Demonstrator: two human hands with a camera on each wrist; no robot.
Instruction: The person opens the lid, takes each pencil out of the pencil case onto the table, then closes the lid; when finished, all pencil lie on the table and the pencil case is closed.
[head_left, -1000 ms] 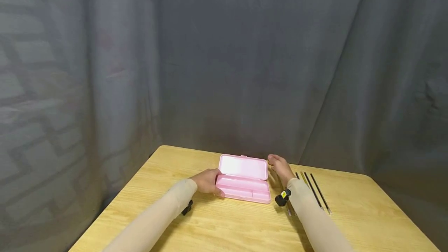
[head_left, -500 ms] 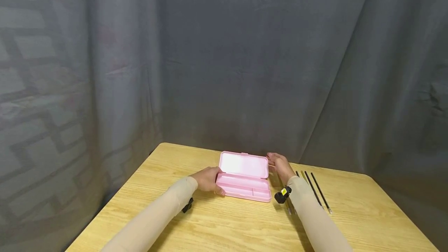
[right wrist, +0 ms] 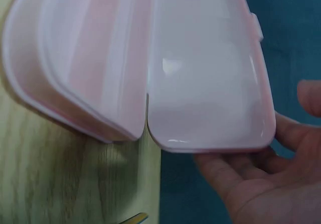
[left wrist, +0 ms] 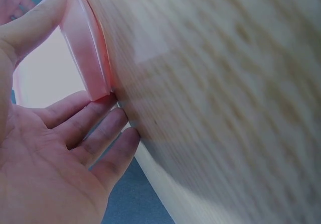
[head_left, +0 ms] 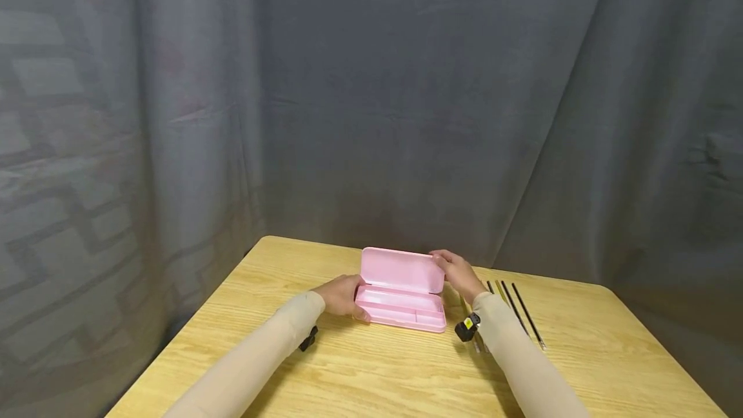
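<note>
The pink pencil case (head_left: pixel 402 289) sits open near the middle of the wooden table (head_left: pixel 377 373), lid raised at a steep tilt over the tray. The left hand (head_left: pixel 342 295) is at the tray's left end, fingers (left wrist: pixel 95 128) nearly straight and touching its end wall, thumb (left wrist: pixel 30 25) along the upper edge; nothing is gripped. The right hand (head_left: pixel 461 273) is at the lid's right end, fingers (right wrist: pixel 235 171) lightly bent behind and under the lid edge, supporting rather than clamping it.

The right wrist view shows the hinge line and the small latch tab (right wrist: pixel 257 25) on the lid's far edge, which the head view does not resolve. Only the head view shows the thin dark pens (head_left: pixel 519 311) lying side by side just right of the right forearm, and the grey curtain (head_left: pixel 406 95) behind.

Against the frame one second earlier, the lid stands more upright, and the right hand has moved from beside it onto its end.
</note>
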